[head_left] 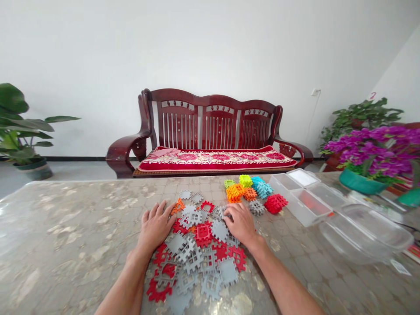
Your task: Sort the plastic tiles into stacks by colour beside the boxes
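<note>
head view: a loose spread of flat, notch-edged pieces, mostly grey and red, lies on the table between the two hands. its long axis runs front to back, from a little beyond the fingertips down toward the person, so most of it lies on the near side of the fingers.

the right hand sits over the upper right edge of the spread, its fingers bent inward and pointing away and to the left. a grey windowed piece is right at those fingertips, on their left; whether the fingers have hold of it or only touch it, i cannot tell. a plain grey tile lies just beside the thumb, clearly nearer this hand than the other.

the left hand lies palm down along the left edge, fingers loosely apart and nothing seen in them. an orange piece is just to the right of its fingers and well apart from the right hand.

past the right hand, up and to the right, single-colour stacks stand grouped: the grey stack is near its knuckles, the orange stack just beyond its fingers, the red stack farther right. the clear divided box is beyond them, well apart from both hands.
</note>
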